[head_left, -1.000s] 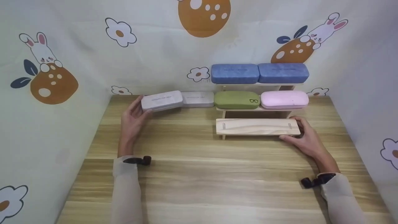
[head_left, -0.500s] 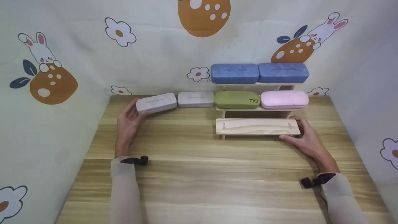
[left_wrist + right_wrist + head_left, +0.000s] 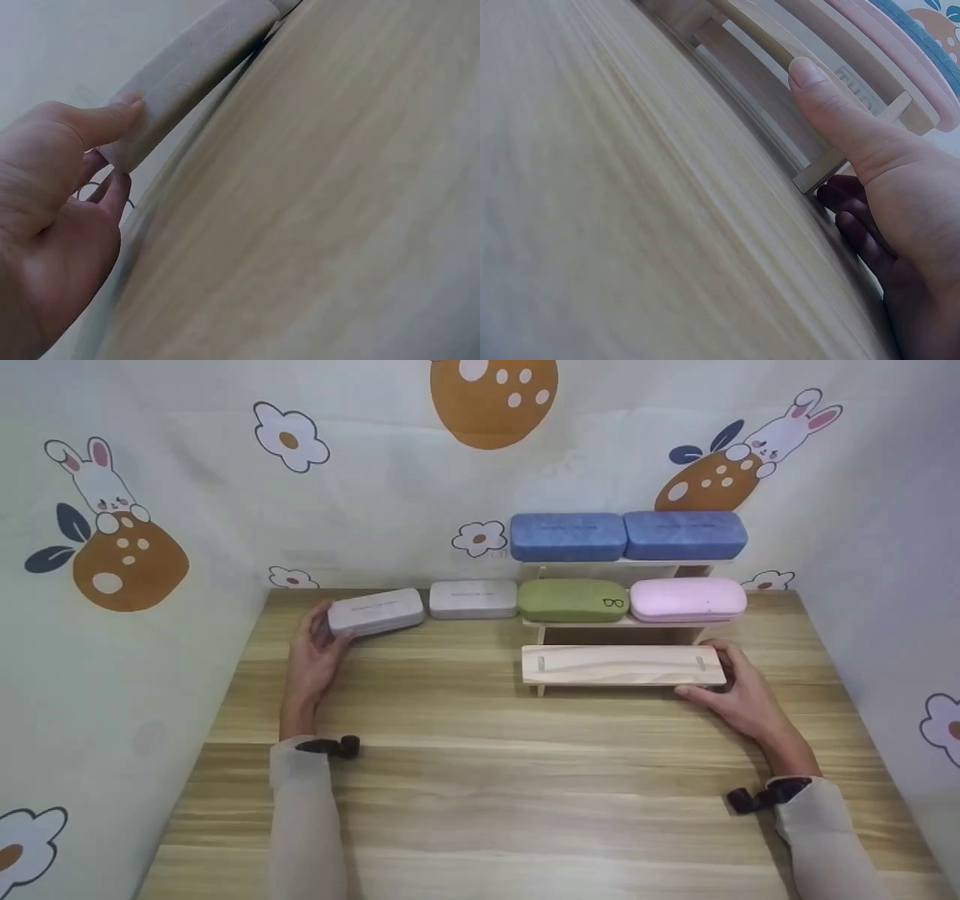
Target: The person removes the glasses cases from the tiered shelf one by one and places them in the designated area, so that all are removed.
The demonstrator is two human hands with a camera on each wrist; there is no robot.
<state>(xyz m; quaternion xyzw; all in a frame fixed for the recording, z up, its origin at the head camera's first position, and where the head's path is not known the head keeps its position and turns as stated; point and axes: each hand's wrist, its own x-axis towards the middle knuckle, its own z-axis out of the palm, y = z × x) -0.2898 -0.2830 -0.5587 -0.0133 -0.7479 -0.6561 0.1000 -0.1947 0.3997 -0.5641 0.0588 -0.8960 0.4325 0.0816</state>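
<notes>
My left hand grips the left end of a light grey glasses case, which lies slightly askew at the back left of the table. In the left wrist view, the thumb presses one face of this grey case while the fingertips sit by its lower corner. A matching grey case is just to its right, with a narrow gap between them. My right hand holds the right end of the bottom shelf of a tiered wooden rack. The right wrist view shows the thumb over that shelf's front edge.
The middle shelf carries a green glasses case and a pink one. Two blue cases sit side by side on the top shelf. Behind the wooden table hangs a patterned cloth, which also encloses both sides.
My left hand has drawn its grey case leftward and a little nearer, opening a gap from the second grey case. My right hand has stayed at the rack.
</notes>
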